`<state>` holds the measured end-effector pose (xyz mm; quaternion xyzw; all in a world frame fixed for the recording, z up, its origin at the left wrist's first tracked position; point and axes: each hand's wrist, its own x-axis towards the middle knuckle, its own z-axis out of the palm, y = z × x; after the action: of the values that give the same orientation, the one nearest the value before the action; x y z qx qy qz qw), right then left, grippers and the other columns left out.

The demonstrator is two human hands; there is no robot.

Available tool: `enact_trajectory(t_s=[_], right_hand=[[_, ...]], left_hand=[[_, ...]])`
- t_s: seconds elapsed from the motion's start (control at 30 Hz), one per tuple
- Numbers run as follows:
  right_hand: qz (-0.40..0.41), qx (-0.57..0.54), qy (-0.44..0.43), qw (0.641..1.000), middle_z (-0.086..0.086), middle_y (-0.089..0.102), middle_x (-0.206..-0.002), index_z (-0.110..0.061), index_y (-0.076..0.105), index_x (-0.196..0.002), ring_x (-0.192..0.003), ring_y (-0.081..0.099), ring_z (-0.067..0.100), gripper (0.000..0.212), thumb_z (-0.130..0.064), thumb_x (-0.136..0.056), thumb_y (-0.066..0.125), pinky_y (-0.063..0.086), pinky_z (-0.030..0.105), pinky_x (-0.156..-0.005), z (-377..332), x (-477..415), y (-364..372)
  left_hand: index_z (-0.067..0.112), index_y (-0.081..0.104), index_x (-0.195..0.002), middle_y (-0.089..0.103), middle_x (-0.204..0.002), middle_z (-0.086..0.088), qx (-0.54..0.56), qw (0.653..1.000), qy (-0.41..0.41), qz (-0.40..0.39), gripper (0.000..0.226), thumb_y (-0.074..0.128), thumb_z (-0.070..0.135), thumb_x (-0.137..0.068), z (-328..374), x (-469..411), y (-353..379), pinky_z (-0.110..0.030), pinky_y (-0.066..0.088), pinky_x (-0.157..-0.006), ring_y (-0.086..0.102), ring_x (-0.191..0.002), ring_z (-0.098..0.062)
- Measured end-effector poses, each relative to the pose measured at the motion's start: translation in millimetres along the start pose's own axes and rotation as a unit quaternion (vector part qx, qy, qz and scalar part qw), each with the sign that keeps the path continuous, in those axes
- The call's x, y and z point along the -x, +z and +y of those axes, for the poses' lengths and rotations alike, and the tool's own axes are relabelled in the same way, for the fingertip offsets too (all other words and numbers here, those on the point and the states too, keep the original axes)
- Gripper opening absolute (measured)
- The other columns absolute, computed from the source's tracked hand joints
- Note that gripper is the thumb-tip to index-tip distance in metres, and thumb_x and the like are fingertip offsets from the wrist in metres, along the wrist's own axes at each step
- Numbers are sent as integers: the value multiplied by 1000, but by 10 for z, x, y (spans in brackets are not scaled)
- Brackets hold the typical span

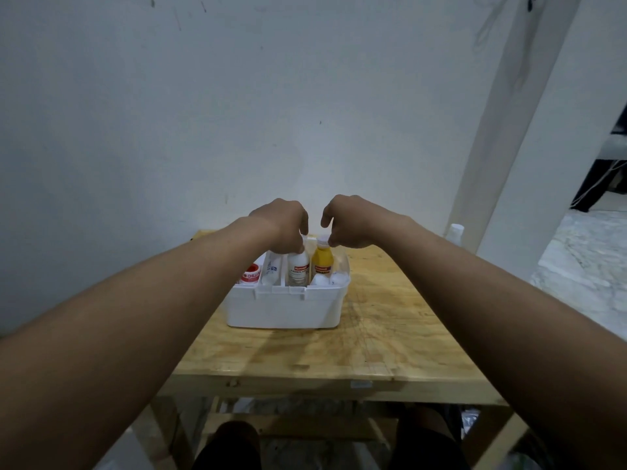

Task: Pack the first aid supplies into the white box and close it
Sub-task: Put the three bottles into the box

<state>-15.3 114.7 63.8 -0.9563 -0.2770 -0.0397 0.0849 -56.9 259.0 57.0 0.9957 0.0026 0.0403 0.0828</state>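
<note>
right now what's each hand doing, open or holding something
left hand: fingers curled on the white bottle top, gripping it
right hand: fingers curled by the yellow bottle cap, grip cannot be told

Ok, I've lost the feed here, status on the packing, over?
Left hand grips white bottle at its top. Right hand at yellow bottle cap, grip unclear. Both upright in white box, box open. Nothing blocking.

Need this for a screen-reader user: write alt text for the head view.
A person's left hand grips the top of a white red-labelled plastic bottle and the right hand curls at the white cap of a yellow plastic bottle, both bottles upright in an open white plastic box on a pale wooden table.
</note>
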Motion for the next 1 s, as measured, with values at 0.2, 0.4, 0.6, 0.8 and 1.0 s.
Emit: enact_trajectory(t_s=[0.2,0.4,0.6,0.8,1.0], right_hand=[[22,-32,9,999,6,63,-129,-15,61,-132,-114,60,23,41,-16,-92,63,47,28,-85,157,44,-44],[32,-32,57,997,7,59,-135,-17,59,-136,-122,56,26,46,-14,-91,52,47,35,-98,460,184,-120],[26,19,107,994,11,51,-143,-10,49,-142,-129,49,30,50,-13,-92,52,45,39,-102,873,317,-78],[34,107,170,979,17,36,-148,-10,36,-147,-135,36,38,58,-20,-94,55,41,53,-105,1276,343,-18],[-19,125,294,947,26,17,-158,-10,26,-152,-143,24,46,67,-39,-98,53,28,59,-113,1595,328,147]], left_hand=[[24,62,-127,63,-126,-2,22,1000,-9,18,36,66,24,-91,-75,99,62,-35,53,-89,61,-103,-21],[26,56,-136,60,-134,1,9,994,-12,112,45,51,13,-93,-13,495,181,-41,45,-97,53,-123,-25],[12,64,-129,67,-124,-7,25,964,30,263,39,47,16,-94,58,932,689,-46,47,-94,60,-113,-32],[8,61,-134,62,-135,-12,-14,955,33,295,49,32,31,-103,43,1084,1052,-57,30,-113,50,-133,-31],[11,58,-139,58,-141,-12,-61,955,39,289,47,32,31,-105,21,1097,1152,-62,18,-116,45,-137,-33]])
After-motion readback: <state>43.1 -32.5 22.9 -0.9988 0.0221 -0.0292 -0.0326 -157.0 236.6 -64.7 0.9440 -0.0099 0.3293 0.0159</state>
